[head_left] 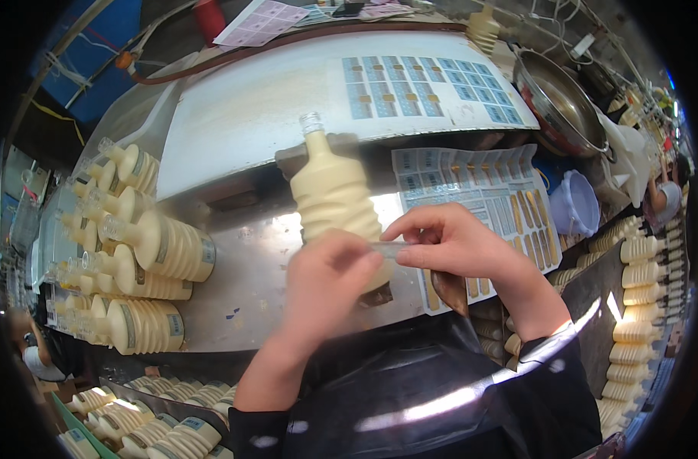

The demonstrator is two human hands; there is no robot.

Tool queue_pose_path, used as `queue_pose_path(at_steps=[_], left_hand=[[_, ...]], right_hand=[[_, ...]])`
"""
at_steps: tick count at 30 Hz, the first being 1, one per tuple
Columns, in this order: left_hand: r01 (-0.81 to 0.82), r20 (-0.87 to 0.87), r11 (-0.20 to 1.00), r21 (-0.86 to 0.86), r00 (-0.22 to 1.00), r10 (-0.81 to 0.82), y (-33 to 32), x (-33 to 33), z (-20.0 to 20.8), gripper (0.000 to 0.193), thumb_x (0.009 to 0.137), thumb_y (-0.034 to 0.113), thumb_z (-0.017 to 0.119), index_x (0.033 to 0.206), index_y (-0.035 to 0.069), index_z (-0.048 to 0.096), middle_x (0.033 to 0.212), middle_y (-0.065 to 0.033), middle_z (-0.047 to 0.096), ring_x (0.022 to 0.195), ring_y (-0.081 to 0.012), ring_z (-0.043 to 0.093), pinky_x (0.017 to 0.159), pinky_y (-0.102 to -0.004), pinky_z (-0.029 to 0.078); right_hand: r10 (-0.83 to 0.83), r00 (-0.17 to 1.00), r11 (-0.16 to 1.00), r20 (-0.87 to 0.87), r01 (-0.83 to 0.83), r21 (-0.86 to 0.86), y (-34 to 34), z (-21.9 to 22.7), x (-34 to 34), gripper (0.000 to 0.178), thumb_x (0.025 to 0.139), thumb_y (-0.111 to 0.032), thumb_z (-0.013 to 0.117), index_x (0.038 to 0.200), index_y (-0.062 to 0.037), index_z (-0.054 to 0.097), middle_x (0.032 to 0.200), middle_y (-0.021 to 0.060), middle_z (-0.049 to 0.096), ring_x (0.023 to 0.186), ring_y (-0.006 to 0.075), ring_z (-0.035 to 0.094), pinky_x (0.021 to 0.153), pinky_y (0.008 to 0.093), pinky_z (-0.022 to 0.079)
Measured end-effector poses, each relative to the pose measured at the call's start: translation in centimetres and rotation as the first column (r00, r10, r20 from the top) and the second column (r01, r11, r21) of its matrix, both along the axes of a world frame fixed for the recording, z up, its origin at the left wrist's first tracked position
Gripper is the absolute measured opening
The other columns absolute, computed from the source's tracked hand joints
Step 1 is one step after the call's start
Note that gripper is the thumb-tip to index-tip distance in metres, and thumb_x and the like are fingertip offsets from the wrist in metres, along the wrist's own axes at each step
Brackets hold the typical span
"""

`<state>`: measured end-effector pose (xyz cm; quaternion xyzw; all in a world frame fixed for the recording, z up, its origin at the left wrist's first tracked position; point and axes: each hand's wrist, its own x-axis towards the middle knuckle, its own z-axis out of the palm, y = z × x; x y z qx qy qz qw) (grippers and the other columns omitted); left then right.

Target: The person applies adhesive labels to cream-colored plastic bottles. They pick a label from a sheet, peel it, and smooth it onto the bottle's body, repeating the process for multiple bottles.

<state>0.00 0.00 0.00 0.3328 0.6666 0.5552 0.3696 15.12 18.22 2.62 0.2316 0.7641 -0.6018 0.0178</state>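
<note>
A cream-coloured, ribbed bottle [332, 183] with a clear threaded neck lies in front of me, its neck pointing away. Dark blocks show beside its shoulder and under its near end. Over the bottle's near part, both hands pinch a small pale strip, seemingly a label [389, 249]. My left hand [330, 275] is blurred, closed at the strip's left end. At the other end, my right hand [460, 241] grips it between thumb and forefinger. Below that hand hangs a brown, pointed object [449, 292]; whether the hand holds it is unclear. Right of the bottle lies a label sheet [471, 164].
Several similar bottles [169, 245] are piled at the left, with more in crates [165, 405] below. A white board [249, 99] with blue label sheets [395, 88] fills the far side. At the right are a metal pan [563, 96], a pale bucket [576, 203] and bottle rows [636, 306].
</note>
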Motion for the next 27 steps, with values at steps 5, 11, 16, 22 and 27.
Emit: queue_pose_path(at_steps=[5,11,16,22,27], left_hand=[[-0.142,0.167,0.985,0.097,0.978,0.125,0.3,-5.3,0.4,0.007,0.093,0.008,0.075,0.094,0.004,0.069,0.084,0.0048,0.065,0.079,-0.0020,0.055,0.071,-0.0190,0.042],[-0.334,0.255,0.922,0.198,0.926,0.280,2.3,-8.2,-1.9,0.012,0.101,0.012,0.061,0.102,0.004,0.070,0.078,0.0069,0.057,0.066,-0.0003,0.041,0.060,-0.0188,0.031],[-0.208,-0.060,0.952,0.225,0.972,0.227,3.2,-9.7,-3.9,0.027,0.104,0.019,0.058,0.125,0.005,0.067,0.126,-0.0094,0.053,0.107,-0.0168,0.052,0.099,-0.0315,0.046],[-0.285,-0.065,0.938,0.199,0.951,0.303,4.2,-8.7,-5.6,0.036,0.095,0.020,0.070,0.129,0.009,0.063,0.129,-0.0086,0.050,0.114,-0.0212,0.051,0.104,-0.0365,0.043],[-0.318,0.045,0.931,0.181,0.948,0.315,4.6,-7.9,-6.5,0.034,0.094,0.018,0.070,0.125,0.009,0.064,0.129,-0.0082,0.051,0.119,-0.0214,0.050,0.106,-0.0355,0.040]], right_hand=[[-0.078,0.996,0.997,-0.045,0.078,0.010,0.1,0.8,-6.1,0.014,0.090,-0.012,0.077,0.092,0.0002,0.072,0.074,-0.0011,0.066,0.057,0.0029,0.058,0.049,0.0215,0.044],[0.028,0.997,0.958,-0.071,-0.007,0.287,0.8,1.8,-11.0,0.021,0.091,-0.017,0.069,0.091,0.0039,0.073,0.065,0.0038,0.066,0.060,0.0076,0.061,0.055,0.0275,0.048],[0.145,0.986,0.874,0.079,-0.165,0.457,1.2,3.3,-13.2,0.023,0.087,-0.017,0.066,0.090,0.0049,0.073,0.065,0.0145,0.065,0.058,0.0152,0.063,0.059,0.0332,0.051],[0.171,0.966,0.785,0.195,-0.253,0.565,1.6,3.6,-14.5,0.025,0.085,-0.020,0.067,0.085,0.0038,0.075,0.065,0.0180,0.066,0.057,0.0245,0.066,0.060,0.0353,0.053],[0.189,0.960,0.743,0.207,-0.278,0.609,1.7,4.0,-14.5,0.024,0.084,-0.020,0.069,0.084,0.0033,0.075,0.067,0.0175,0.068,0.059,0.0245,0.067,0.061,0.0347,0.054]])
